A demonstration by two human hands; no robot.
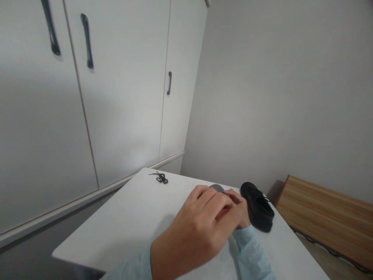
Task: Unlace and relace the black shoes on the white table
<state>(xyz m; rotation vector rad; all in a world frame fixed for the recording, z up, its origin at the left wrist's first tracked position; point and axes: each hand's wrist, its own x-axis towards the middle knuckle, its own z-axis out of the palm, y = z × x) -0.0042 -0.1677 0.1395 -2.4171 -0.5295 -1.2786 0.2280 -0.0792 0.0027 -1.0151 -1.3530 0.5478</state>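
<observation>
My left hand (198, 229) reaches across the middle of the view with its fingers curled over and meeting my right hand. Partly behind it, my right hand (241, 212) is bent too, its fingertips close to the left ones. A rounded grey edge (217, 188) of some object shows just beyond the fingers; most of it is hidden by my hands, so its kind is unclear. To the right of my right hand, a black lace-up shoe (258, 208) stands upright on the white table (131, 221). A bundled black shoelace (161, 178) lies near the table's far left corner.
White cupboard doors (125, 97) with dark handles rise behind the table on the left. A plain grey wall (276, 89) stands behind on the right. Beyond the table's right edge is a wood-grain panel (326, 217), with a dark cable (320, 245) running below it.
</observation>
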